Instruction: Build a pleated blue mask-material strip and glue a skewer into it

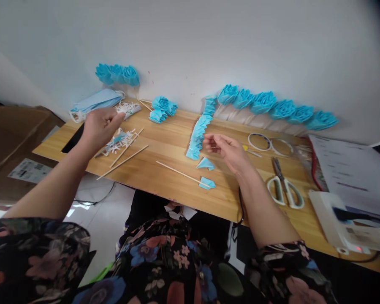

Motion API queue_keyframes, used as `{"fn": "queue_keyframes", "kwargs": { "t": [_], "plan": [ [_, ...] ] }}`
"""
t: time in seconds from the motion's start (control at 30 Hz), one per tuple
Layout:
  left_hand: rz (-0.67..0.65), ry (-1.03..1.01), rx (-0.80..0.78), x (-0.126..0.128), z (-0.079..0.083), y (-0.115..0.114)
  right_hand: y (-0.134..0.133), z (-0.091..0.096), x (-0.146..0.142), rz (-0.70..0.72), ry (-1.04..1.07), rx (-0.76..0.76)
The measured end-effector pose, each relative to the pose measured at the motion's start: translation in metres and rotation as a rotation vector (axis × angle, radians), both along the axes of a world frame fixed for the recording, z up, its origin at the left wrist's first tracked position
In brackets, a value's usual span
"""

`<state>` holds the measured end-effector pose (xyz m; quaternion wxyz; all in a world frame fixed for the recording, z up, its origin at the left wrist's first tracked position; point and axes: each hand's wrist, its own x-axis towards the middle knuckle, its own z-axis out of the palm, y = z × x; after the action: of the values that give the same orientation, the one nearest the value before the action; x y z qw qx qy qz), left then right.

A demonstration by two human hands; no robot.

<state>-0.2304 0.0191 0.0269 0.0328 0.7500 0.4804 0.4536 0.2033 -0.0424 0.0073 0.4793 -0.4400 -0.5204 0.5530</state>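
Head view: box label (pixel 30 170) left of left hand (pixel 98 126), unreadable.

No word, number or brand can be read anywhere. A white label (pixel 28 170) on the cardboard box (pixel 6 139) at the left carries dark print and small blocks that look like codes, all too blurred to make out. The paper sheets (pixel 351 166) at the right end of the tabletop (pixel 164 145) show grey lines of type, smeared past reading. The white device (pixel 348 230) beside them bears small dark markings, equally illegible.
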Motion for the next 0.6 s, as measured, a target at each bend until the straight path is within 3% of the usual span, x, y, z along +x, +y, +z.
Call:
{"fn": "queue_keyframes", "kwargs": {
  "t": [0.1,0.2,0.4,0.5,0.6],
  "plan": [
    [-0.014,0.112,-0.136,-0.039,-0.025,0.007,0.002,-0.002,0.000,0.000,0.013,-0.008],
    [-0.038,0.155,-0.206,-0.058,-0.035,0.011,0.003,-0.004,0.001,-0.004,0.022,-0.011],
    [0.138,0.129,-0.209,-0.062,-0.029,0.007,0.009,-0.004,0.004,-0.100,0.016,0.024],
    [0.224,0.098,-0.126,-0.051,-0.023,-0.001,0.011,-0.004,0.006,-0.112,-0.011,0.055],
    [0.355,0.198,-0.141,-0.031,-0.010,-0.016,0.012,-0.003,0.008,-0.103,-0.098,0.080]
  ]
}}
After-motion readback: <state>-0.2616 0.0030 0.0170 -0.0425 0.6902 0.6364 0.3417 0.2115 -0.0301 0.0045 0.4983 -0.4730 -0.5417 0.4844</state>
